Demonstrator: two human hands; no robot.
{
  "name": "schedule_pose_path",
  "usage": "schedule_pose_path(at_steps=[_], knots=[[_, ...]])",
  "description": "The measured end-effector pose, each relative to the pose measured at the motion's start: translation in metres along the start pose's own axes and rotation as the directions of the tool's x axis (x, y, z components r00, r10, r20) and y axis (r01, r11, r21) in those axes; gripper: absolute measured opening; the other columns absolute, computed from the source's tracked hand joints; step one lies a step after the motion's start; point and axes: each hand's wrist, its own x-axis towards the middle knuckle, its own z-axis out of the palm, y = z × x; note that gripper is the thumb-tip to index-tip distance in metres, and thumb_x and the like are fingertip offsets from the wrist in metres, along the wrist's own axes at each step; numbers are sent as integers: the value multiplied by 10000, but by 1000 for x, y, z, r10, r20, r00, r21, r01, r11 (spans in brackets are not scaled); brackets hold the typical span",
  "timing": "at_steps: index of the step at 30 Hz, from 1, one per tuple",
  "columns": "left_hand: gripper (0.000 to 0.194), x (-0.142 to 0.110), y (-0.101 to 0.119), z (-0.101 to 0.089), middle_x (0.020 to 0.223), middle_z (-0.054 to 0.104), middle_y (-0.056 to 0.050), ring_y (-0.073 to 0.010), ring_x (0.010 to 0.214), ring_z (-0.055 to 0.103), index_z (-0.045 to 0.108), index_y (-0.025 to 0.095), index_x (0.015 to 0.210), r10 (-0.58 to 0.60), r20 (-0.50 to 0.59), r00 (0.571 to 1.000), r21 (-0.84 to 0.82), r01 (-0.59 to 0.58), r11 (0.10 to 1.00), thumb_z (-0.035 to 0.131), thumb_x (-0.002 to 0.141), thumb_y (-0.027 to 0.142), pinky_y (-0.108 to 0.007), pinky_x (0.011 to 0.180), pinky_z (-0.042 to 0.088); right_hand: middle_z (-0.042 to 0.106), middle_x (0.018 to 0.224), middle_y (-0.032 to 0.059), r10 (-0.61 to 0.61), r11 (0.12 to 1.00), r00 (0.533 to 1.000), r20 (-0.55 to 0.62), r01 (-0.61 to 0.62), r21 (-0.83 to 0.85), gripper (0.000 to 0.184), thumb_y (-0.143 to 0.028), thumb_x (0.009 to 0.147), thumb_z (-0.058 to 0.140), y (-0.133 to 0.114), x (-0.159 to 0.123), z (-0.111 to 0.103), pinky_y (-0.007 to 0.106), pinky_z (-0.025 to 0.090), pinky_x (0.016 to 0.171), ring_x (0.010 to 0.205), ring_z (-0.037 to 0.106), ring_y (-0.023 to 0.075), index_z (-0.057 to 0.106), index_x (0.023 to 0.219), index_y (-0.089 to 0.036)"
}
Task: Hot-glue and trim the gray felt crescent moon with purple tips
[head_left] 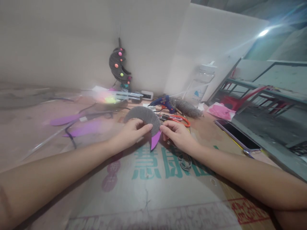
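A crescent (144, 113) wrapped in grey yarn is held above the table, with its bare purple tip (155, 140) pointing down toward me. My left hand (134, 131) grips the crescent from the left, thumb on its wrapped face. At the right edge, where wrapping meets purple, the thumb and finger of my right hand (176, 132) pinch together on the grey yarn; the strand itself is hardly visible there. Loose loops of grey yarn (185, 163) lie below that hand.
Behind the crescent are red-handled scissors (179, 119), a blue glue gun (165, 102) and a grey yarn bundle (185, 107). A finished crescent with pompoms (116, 65) leans on the wall. Purple pieces (64, 119) lie left; a phone (238, 134) and a clear bottle (200, 83) stand right.
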Motion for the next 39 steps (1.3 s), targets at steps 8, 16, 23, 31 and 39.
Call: schedule_pose_path(at_steps=[8,16,23,31,39], knots=[[472,0,1,-1,597,594,-22,-164,632,546,630,152,616,29,-35,999,35,-27,999,487,873,522,-277,597,376,546,578,-23,-76,993,997,-2,76,-91,473,-526,960,433,2,2,-1,212,380,499,510,491,90,524,644,-186],[469,-1,2,-1,574,594,-19,-158,600,542,619,154,601,30,-18,999,37,-30,999,493,865,521,-271,575,377,539,562,-29,-66,993,998,-5,65,-95,448,-522,936,483,0,2,-1,216,372,486,489,482,92,512,637,-190],[479,0,-1,-2,622,610,-21,-164,630,560,608,156,637,21,-74,997,13,-20,1000,481,875,552,-276,596,390,527,572,-28,-16,999,999,47,17,-28,443,-540,910,520,4,2,-1,227,364,499,501,461,90,547,655,-179],[491,-1,0,-1,613,604,-17,-164,633,557,621,152,643,27,-40,999,25,-26,999,488,875,563,-266,581,375,548,554,-41,79,994,995,67,-74,-80,276,-411,832,642,2,1,2,226,367,508,500,471,92,601,689,-179],[507,-2,-1,0,630,615,-22,-166,638,560,623,151,664,10,-14,1000,-18,-10,1000,493,866,597,-262,580,386,543,552,-39,55,995,997,54,-50,-89,308,-423,842,613,0,0,2,226,376,508,492,468,90,564,656,-182]])
